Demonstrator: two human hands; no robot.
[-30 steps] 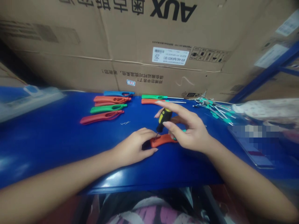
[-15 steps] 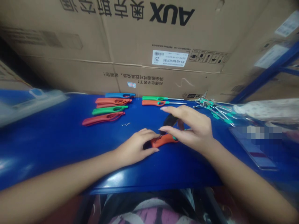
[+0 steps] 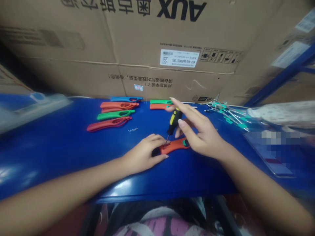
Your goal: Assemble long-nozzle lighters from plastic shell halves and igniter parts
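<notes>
An orange long-nosed lighter lies on its side near the table's front edge, with a teal trigger at its right end. My left hand pinches its left end between thumb and fingers. In my right hand is a screwdriver with a black and yellow handle, held between the thumb and the other fingers. Its thin shaft slants down and the tip meets the orange lighter close to my left fingertips. Whether the tip sits in a screw is too small to see.
Left of centre lie several coloured lighter shells in a column, with small screws nearby. A green lighter and another orange one lie behind my right hand. Metal-and-teal lighter parts are heaped right, before a phone. Cardboard walls the back.
The screwdriver has swung more upright in my right hand, its tip now on the orange lighter. My right hand has opened out a little around the handle; my left hand stays put.
</notes>
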